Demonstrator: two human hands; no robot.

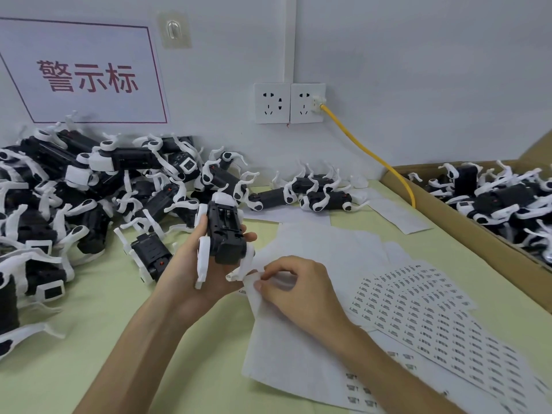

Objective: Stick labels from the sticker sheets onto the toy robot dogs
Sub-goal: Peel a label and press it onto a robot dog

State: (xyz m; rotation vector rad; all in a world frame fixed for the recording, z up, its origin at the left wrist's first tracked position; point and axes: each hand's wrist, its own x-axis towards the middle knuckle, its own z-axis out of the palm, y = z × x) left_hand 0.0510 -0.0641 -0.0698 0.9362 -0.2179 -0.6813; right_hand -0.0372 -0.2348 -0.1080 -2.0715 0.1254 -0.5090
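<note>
Head view: at the centre of a pale green table (89,330), a person's left hand (185,273) wraps round a toy robot dog (225,234) held belly up, thumb on one flank and fingers on the other. The right hand (301,291), at its four o'clock, pinches the curled top corner of a white sheet (283,354) between thumb and fingertips; whether a label is between them cannot be told. The dog looks like light, rigid moulded plastic, and its black body is the sound place to grip. The thin white legs stick out and would likely snag on neighbours, or flex or snap if used as handles. The labels are judged flimsy and tacky, best lifted by an edge. The count: one dog in hand, and a tangled heap (74,189) at nine to ten o'clock, well over a dozen and too interlocked for an exact tally. About three loose dogs (313,194) lie at one o'clock, with more, uncounted, in a cardboard box (454,221) at three o'clock. Printed sticker sheets (433,318) fan out at four to five o'clock, at least three overlapping, with several blank sheets beneath and beyond. On the wall at twelve o'clock are two sockets (288,103), one yellow cable (373,156) and, toward ten o'clock, one red-lettered sign (83,76).
</note>
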